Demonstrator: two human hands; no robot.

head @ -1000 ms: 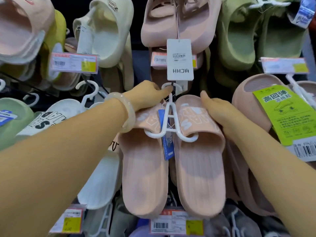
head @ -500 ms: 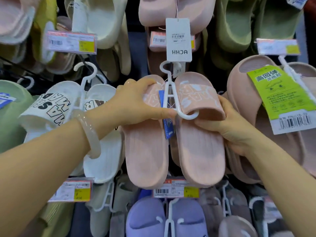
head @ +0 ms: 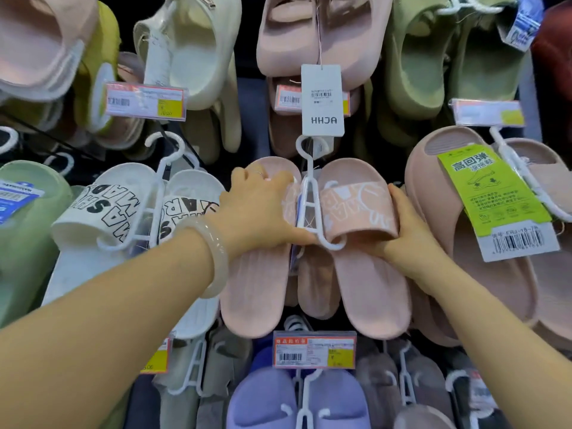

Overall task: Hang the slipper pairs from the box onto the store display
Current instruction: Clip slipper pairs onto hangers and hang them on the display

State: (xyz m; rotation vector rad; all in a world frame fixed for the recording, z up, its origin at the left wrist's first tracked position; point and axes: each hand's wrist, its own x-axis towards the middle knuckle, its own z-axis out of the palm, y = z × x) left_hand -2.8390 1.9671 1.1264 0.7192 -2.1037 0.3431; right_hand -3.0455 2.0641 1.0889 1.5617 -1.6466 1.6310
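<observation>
Pink slipper pair is hanging at centre of the display wall, clipped on a white plastic hanger whose hook is reaching up just under the white HHJA tag. Cannot tell whether the hook is seated on a peg; the tag and the pair above are hiding that spot.

Left hand is lying over the strap of the left slipper, fingers curled over its upper edge, thumb reaching toward the lower bar of the hanger. Right hand is wrapping the outer edge of the right slipper's strap, thumb along the side, fingers hidden beneath. Both are gripping the pair.

Neighbours: white lettered pair just beside on the left, dusty-pink pair with a green label on the right, price card below, purple pair under that.

Handling judgement: foam-type slippers, likely light and somewhat squashy, soles flexing rather than breaking. The hanger looks thin and the likelier part to snap or twist. Best hold appears to be the straps, or the hanger's stem near the hook, steering the hook while supporting both sides evenly so the pair is not swinging into the crowded neighbours
</observation>
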